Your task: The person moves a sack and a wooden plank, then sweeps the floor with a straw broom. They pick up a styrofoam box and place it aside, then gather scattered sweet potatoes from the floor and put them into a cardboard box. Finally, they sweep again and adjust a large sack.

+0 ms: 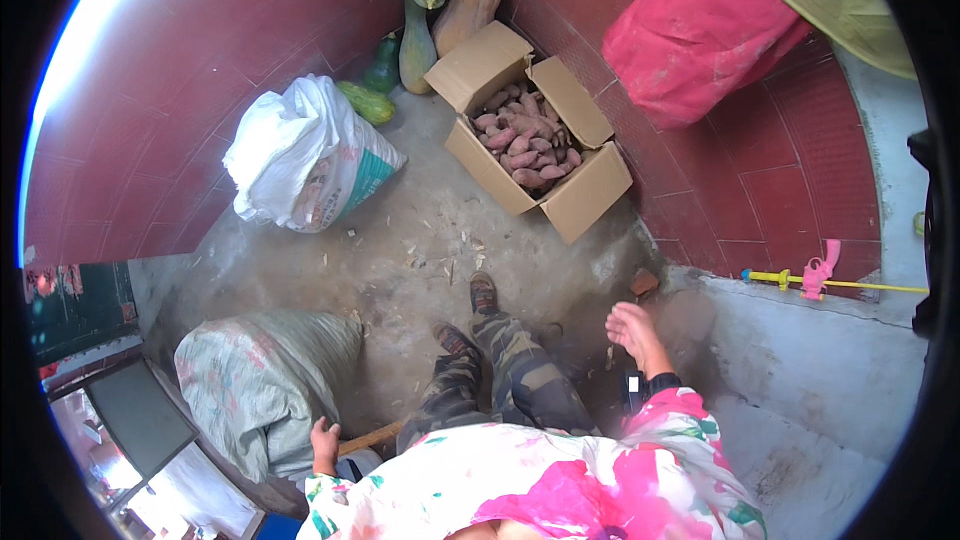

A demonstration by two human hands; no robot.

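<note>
My left hand (325, 444) hangs low, close beside a grey-green woven sack (262, 375); I cannot tell if it touches it. Nothing shows in that hand. Out to the right, my right hand (634, 334) hangs empty over the floor, its fingers loosely extended. A black band with a white-faced device (634, 384) is at that wrist. Farther ahead, an open cardboard box (574, 204) holds many reddish sweet potatoes (525, 135), its flaps folded outward. To the box's left stands a bulging white woven bag (300, 150) with teal printing.
Tan (469, 4) and green-striped squashes (417, 37) lean in the corner near a yellow-green gourd (367, 103). A pink bag (697, 37) hangs at right. Past my right hand are a brick piece (643, 283) and a pink toy gun (819, 270). Chips litter the concrete floor (397, 240).
</note>
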